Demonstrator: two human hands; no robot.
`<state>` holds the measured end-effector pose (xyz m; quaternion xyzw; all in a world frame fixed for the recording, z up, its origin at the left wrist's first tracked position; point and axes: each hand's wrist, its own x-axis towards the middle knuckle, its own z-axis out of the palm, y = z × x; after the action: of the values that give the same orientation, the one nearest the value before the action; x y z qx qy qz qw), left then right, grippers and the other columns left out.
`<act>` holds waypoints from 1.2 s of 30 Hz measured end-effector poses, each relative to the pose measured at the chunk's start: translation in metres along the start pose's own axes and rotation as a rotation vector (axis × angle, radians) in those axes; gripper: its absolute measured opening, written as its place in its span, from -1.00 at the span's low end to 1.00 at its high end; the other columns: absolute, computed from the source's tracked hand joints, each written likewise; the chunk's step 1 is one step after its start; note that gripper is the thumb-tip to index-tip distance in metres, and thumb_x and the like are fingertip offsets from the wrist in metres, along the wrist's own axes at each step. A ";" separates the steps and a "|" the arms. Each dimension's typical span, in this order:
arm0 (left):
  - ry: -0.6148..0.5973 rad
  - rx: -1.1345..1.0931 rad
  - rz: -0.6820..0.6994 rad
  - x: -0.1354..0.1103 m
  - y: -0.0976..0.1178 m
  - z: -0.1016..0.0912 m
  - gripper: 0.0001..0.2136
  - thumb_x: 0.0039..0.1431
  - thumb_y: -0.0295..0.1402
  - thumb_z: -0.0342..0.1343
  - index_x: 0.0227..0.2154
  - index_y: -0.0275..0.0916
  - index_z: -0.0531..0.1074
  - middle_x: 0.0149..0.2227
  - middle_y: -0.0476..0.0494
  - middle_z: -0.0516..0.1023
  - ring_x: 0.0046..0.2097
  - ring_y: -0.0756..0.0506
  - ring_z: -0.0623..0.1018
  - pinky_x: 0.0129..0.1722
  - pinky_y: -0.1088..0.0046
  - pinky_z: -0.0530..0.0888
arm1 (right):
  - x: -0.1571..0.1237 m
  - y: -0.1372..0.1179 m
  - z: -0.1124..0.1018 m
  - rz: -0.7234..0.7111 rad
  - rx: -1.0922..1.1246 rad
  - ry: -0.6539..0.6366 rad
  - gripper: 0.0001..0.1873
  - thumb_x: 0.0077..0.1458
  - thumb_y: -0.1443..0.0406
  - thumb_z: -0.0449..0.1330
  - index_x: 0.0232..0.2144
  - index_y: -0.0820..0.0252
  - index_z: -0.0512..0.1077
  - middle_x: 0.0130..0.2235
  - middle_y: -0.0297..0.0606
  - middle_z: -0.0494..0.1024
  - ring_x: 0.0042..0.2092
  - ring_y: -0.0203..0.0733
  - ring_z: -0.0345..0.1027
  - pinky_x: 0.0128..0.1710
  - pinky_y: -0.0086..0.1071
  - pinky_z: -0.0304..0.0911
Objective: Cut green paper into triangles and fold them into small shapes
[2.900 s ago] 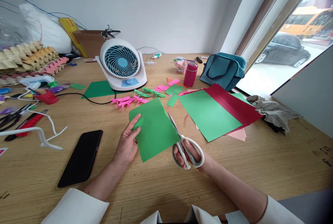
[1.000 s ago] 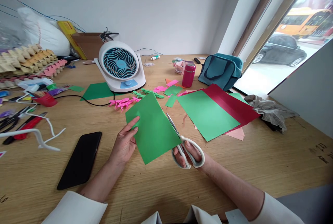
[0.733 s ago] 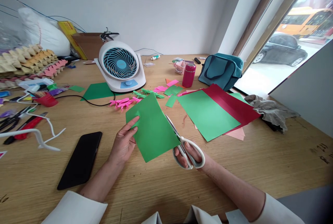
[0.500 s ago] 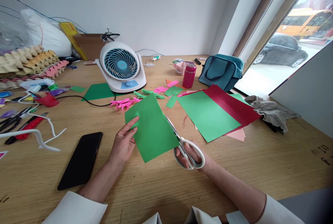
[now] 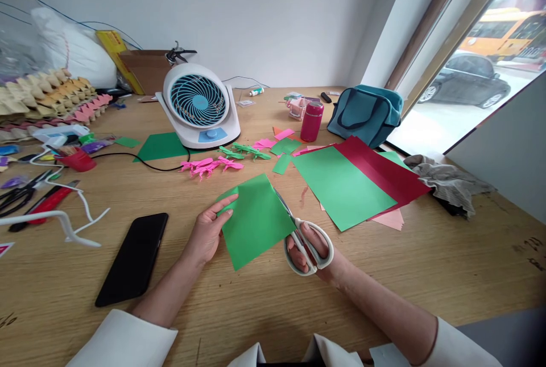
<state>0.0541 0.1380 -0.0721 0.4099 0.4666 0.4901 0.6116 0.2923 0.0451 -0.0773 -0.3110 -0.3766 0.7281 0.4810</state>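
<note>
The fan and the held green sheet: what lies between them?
Head view: pink cutouts and green cutouts lie between the fan and the held sheet.

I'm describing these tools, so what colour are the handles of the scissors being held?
The handles are white with grey; head view.

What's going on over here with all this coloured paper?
A person at a wooden table holds a green sheet in the left hand and scissors in the right hand. The blades are at the sheet's right-hand edge. Beyond it lie small pink cut-outs and green cut-outs. Larger sheets, light green over red, lie to the right, and a black phone to the left.
</note>
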 end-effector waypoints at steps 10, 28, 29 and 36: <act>0.042 0.006 0.069 -0.004 0.008 -0.001 -0.36 -0.03 -0.25 0.39 0.16 -0.03 0.38 0.13 -0.07 0.51 -0.02 -0.10 0.56 -0.13 0.51 0.51 | 0.001 0.001 -0.002 0.060 0.012 -0.010 -0.44 0.19 -0.15 0.10 -0.39 0.25 0.44 -0.66 -0.41 0.31 -0.66 -0.40 0.12 -0.67 -0.50 0.00; 0.234 -0.095 -0.344 -0.009 0.014 -0.001 -0.67 -0.04 -0.38 0.37 -0.17 -0.32 0.54 -0.25 -0.24 0.68 -0.29 -0.16 0.66 -0.28 0.38 0.60 | 0.000 0.008 -0.004 0.289 0.374 0.004 -0.44 0.22 -0.11 0.10 -0.39 0.31 0.47 -0.60 -0.37 0.33 -0.58 -0.40 0.13 -0.57 -0.50 -0.03; 0.248 -0.128 -0.387 -0.008 0.014 -0.002 -0.70 0.00 -0.36 0.35 -0.17 -0.32 0.55 -0.26 -0.24 0.68 -0.30 -0.17 0.67 -0.27 0.36 0.61 | -0.001 0.007 -0.003 0.277 0.361 -0.007 -0.44 0.23 -0.11 0.09 -0.39 0.30 0.47 -0.60 -0.37 0.33 -0.58 -0.40 0.13 -0.57 -0.50 -0.02; 0.233 -0.152 -0.490 0.005 0.016 -0.001 -0.80 0.13 -0.36 0.25 -0.19 -0.31 0.55 -0.35 -0.19 0.68 -0.37 -0.16 0.67 -0.27 0.33 0.63 | -0.003 0.002 0.003 0.208 0.268 -0.011 -0.45 0.20 -0.13 0.12 -0.41 0.28 0.43 -0.63 -0.40 0.32 -0.61 -0.41 0.11 -0.59 -0.49 -0.05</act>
<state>0.0500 0.1459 -0.0576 0.1789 0.5809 0.4049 0.6831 0.2896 0.0410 -0.0769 -0.2774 -0.2448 0.8194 0.4379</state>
